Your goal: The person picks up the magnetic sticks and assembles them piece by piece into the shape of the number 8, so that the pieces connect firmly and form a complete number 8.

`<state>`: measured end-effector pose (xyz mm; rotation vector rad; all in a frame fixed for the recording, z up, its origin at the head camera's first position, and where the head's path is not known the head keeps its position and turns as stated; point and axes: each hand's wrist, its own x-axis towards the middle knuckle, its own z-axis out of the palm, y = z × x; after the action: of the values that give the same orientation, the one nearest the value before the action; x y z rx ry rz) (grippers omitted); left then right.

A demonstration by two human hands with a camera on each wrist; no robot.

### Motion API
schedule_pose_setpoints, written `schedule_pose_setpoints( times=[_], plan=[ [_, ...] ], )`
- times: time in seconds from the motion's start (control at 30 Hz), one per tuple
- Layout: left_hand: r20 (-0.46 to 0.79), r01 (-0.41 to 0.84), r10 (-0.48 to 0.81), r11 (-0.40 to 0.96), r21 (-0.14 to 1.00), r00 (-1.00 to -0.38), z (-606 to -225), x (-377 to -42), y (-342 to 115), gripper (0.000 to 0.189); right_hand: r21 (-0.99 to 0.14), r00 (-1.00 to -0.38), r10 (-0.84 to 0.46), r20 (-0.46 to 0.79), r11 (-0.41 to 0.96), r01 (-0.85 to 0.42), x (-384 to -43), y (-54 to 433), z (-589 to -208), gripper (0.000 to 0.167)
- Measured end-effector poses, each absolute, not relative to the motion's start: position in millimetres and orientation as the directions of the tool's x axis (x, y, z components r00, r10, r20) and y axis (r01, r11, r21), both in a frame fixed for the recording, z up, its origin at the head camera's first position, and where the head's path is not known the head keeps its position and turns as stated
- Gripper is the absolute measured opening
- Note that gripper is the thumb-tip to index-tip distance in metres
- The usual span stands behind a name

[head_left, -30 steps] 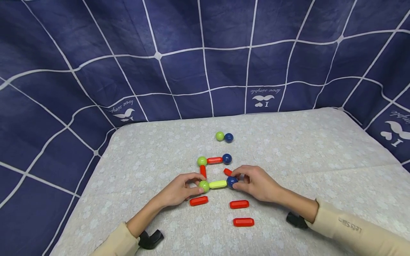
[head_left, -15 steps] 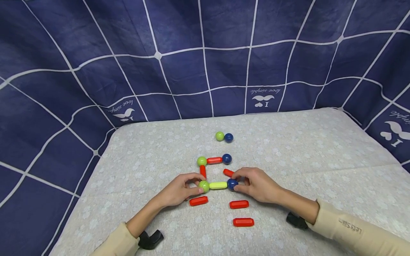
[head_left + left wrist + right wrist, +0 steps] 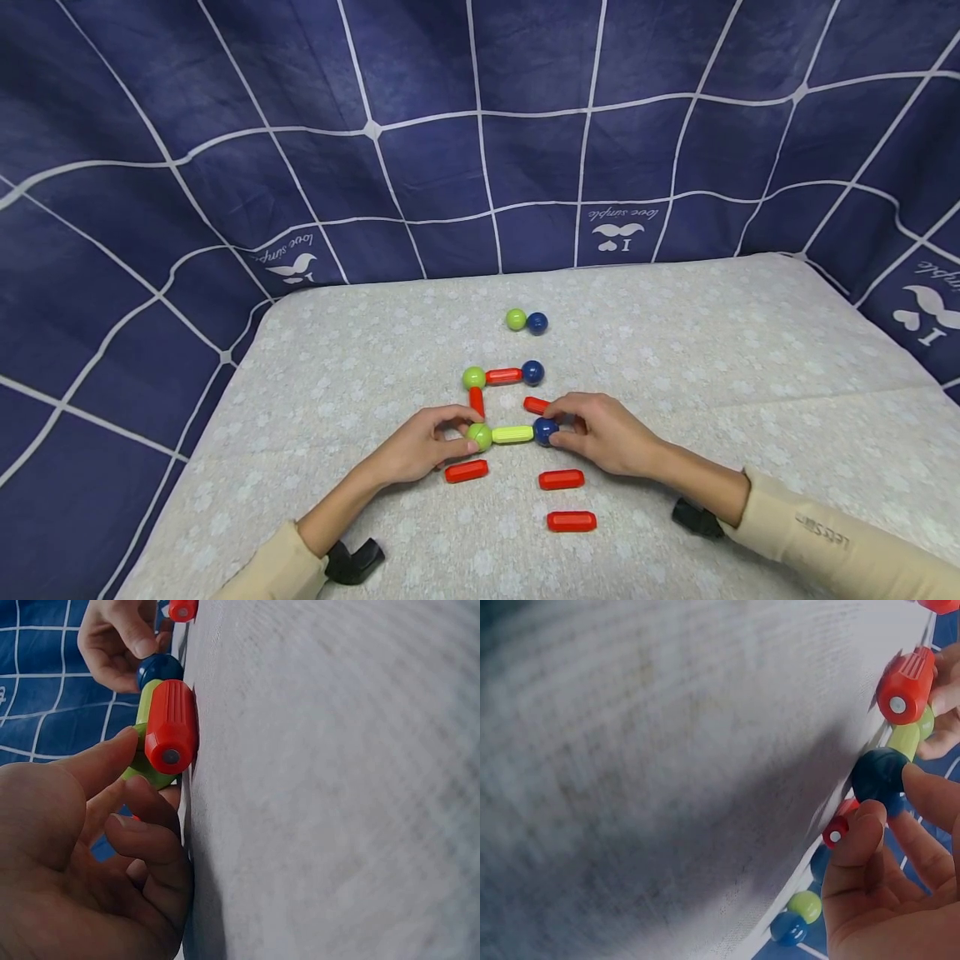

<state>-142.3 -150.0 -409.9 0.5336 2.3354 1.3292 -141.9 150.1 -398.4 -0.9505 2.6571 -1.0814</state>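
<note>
In the head view my left hand (image 3: 423, 443) pinches a green ball (image 3: 479, 436) between thumb and fingers. My right hand (image 3: 603, 433) pinches a dark blue ball (image 3: 545, 431). A yellow-green rod (image 3: 513, 434) lies between these balls, touching both. From the left-hand ball a red rod (image 3: 477, 402) runs back to another green ball (image 3: 474, 377). That one joins a red rod (image 3: 503, 376) ending at a second blue ball (image 3: 532, 372). Beside my right fingertips lies a short red rod (image 3: 536, 405), partly hidden by them. The right wrist view shows the pinched blue ball (image 3: 880, 777) closely.
Loose red rods lie nearer me: one (image 3: 467, 471) by my left hand, another (image 3: 561, 479) and a third (image 3: 572, 522) toward the front. Farther back, a green ball (image 3: 516, 319) touches a blue ball (image 3: 537, 323). A blue checked cloth (image 3: 420, 167) hangs behind the table (image 3: 360, 350).
The right hand and its blue ball have shifted slightly toward me, showing more of the red rod beside the fingers. The left hand has stayed in place.
</note>
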Motion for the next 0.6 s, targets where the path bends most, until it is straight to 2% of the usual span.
schedule_pose_setpoints(
  times=[0.27, 0.6],
  plan=[
    [-0.147, 0.132, 0.51, 0.471, 0.872, -0.847, -409.9, -141.7, -150.4, 0.025, -0.668, -0.796, -0.592, 0.129, 0.541, -0.511, -142.7, 149.8, -399.1, 0.021],
    [-0.154, 0.125, 0.512, 0.468, 0.875, -0.845, -410.2, -142.8, -149.9, 0.027, -0.665, -0.804, -0.558, 0.207, 0.522, -0.534, -153.3, 144.6, -391.0, 0.019]
  ],
)
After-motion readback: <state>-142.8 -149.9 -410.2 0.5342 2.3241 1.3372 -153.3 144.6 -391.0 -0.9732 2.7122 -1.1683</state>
